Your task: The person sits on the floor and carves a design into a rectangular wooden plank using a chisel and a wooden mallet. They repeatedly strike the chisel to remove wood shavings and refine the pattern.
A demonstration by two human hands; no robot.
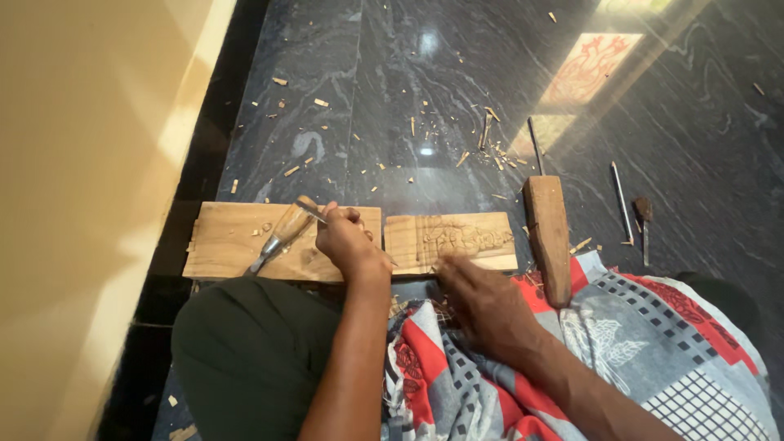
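Note:
My left hand (pixel 349 242) is closed round a slim metal chisel (pixel 313 211), whose tip points at the left end of a small carved wooden panel (pixel 457 237). The panel lies on the floor in front of my lap and bears a relief carving. My right hand (pixel 482 300) is blurred at the panel's near edge, fingers stretched toward it, with nothing visible in it. A plain wooden plank (pixel 224 237) lies to the left of the panel. On it rests a second chisel with a wooden handle (pixel 282 233).
A wooden mallet (pixel 548 237) lies right of the panel, against my patterned cloth wrap (pixel 653 327). Thin metal tools (pixel 621 202) lie farther right and behind the mallet. Wood chips (pixel 482 139) are scattered over the dark stone floor. A pale wall (pixel 82 204) stands on the left.

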